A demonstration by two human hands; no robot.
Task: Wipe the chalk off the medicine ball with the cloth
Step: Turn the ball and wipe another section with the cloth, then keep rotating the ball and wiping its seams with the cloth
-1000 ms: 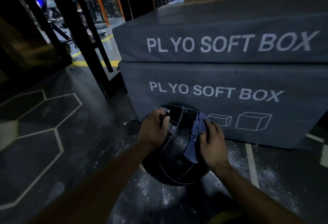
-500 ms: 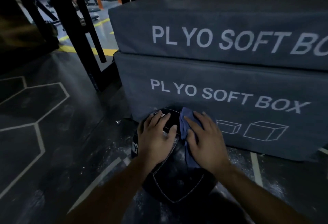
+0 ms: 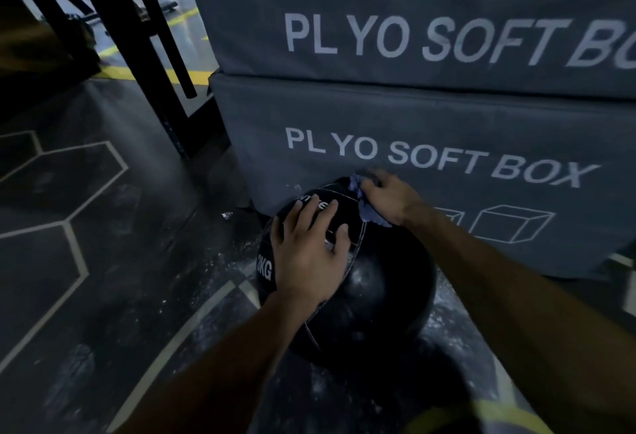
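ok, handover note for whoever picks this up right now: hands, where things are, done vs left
Left hand: open, fingers spread flat on top of the medicine ball, steadying it.
Right hand: grips the bunched blue cloth against the ball's upper far side.
Ball sits on the floor, close in front of the lower plyo soft box.
Done: cannot tell how much has been wiped; the light is dim.
Left: a pale chalky smudge shows on the near right face of the ball, and the underside is hidden. Wipe that, then probably roll the ball to check the rest. Chalk dust lies on the floor around it.
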